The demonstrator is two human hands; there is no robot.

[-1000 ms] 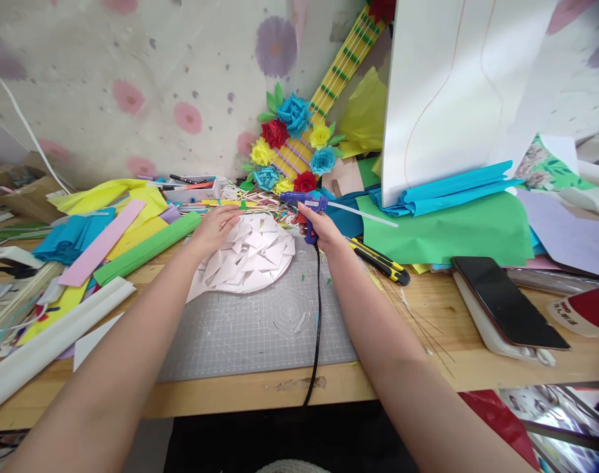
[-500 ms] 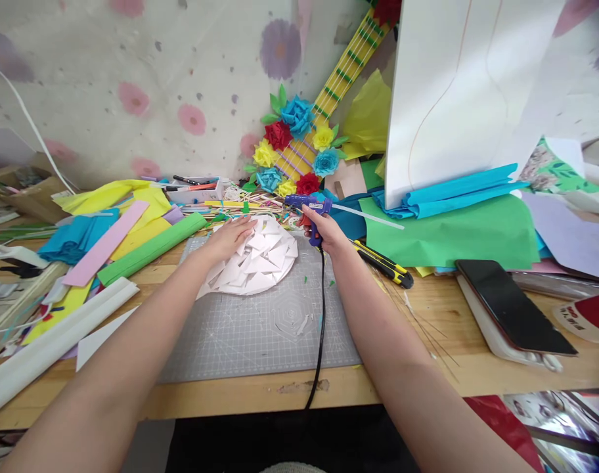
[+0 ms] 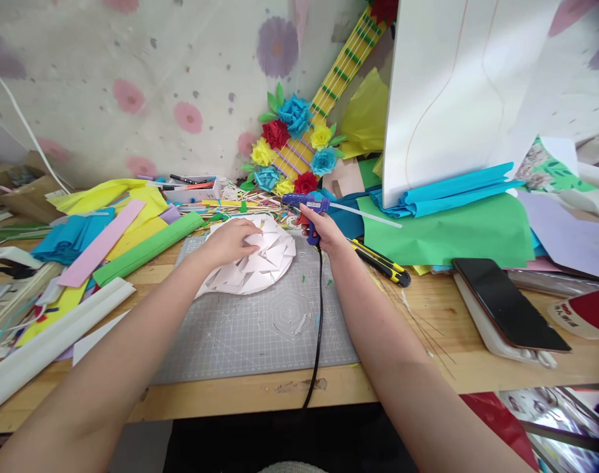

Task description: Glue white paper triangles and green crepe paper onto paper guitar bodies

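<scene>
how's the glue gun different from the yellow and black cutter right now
The glue gun is blue-purple, while the cutter is yellow and black. The glue gun is gripped in the right hand; the cutter lies unheld on the table. The glue gun has a black cord and a pale stick out its back; the cutter shows neither. Both are handheld tools.

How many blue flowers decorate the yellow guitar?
3: the upper blue flower, the right blue flower and the lower left blue flower, around the guitar body; some may be hidden.
</scene>
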